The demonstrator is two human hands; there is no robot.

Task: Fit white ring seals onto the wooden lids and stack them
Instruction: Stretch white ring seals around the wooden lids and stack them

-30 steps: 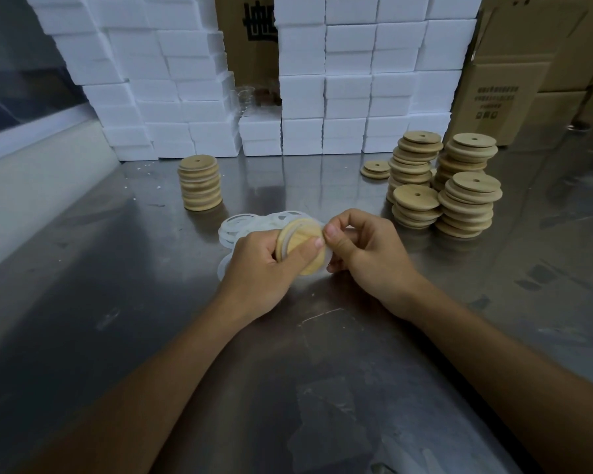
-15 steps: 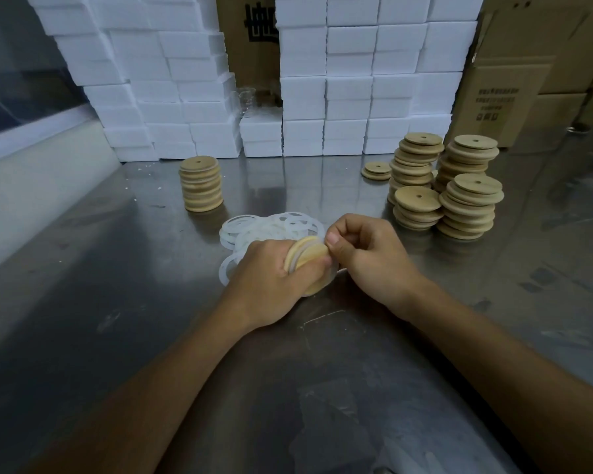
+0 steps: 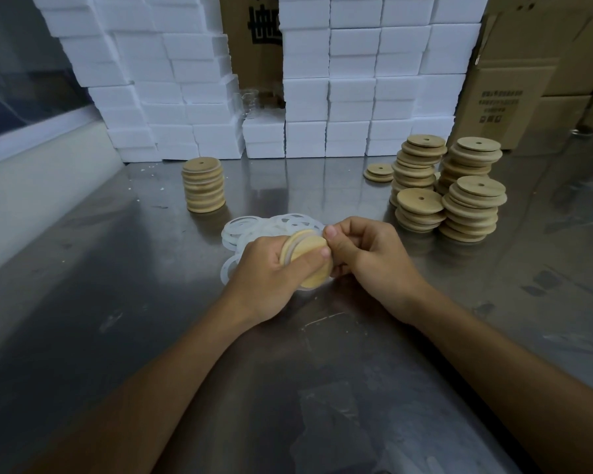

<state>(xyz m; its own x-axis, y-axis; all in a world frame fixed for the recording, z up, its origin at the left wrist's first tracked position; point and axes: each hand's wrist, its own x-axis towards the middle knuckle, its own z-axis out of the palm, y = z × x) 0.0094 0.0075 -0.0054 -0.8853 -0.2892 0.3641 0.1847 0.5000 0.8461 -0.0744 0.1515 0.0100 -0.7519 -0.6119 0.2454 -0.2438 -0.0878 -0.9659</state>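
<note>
Fingers (image 3: 326,252) of both hands are closed on the wooden lid (image 3: 308,260), now tilted edge-up toward twelve o'clock; ring seal (image 3: 290,249) is being seated.

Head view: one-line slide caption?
Both hands, left hand and right hand, work a white ring seal onto a wooden lid.

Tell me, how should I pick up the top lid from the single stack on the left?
Pinch the top lid by its rim, coming down from above with fingers on opposite edges. It lies flat on the left stack, so only the thin round edge gives purchase. Its centre hole looks too small for a finger.
</note>
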